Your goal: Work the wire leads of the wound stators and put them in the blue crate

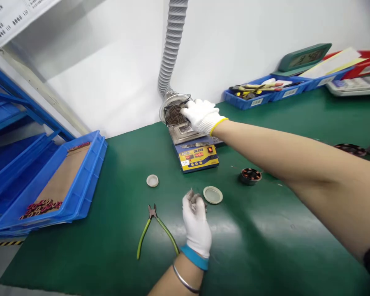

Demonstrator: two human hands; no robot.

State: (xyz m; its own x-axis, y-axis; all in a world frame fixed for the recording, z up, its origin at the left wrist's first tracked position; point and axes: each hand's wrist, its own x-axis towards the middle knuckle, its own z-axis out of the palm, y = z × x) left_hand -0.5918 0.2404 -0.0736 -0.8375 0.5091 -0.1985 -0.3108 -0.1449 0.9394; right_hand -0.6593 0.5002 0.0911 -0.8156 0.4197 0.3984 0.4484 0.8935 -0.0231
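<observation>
My left hand (197,226), in a white glove with a blue cuff, is low over the green table between the cutting pliers (153,211) and a shallow white dish (213,195). Its grey-tipped fingers are curled together; whatever is in them is too blurred to name. My right hand (200,115), gloved in white with a yellow edge, reaches to the back of a soldering pot (199,158) with a yellow front and red digits. Those fingers are closed beside the round vent grille (176,114), and what they grip is hidden. A smaller white dish (152,181) lies to the left.
A grey flexible duct (172,41) rises from the vent. Blue trays (94,164) with small wound parts stand left. A copper-wound motor stator (250,176) sits right, with others under my right forearm. Blue tool bins (249,102) and a green digital clock (305,58) line the wall.
</observation>
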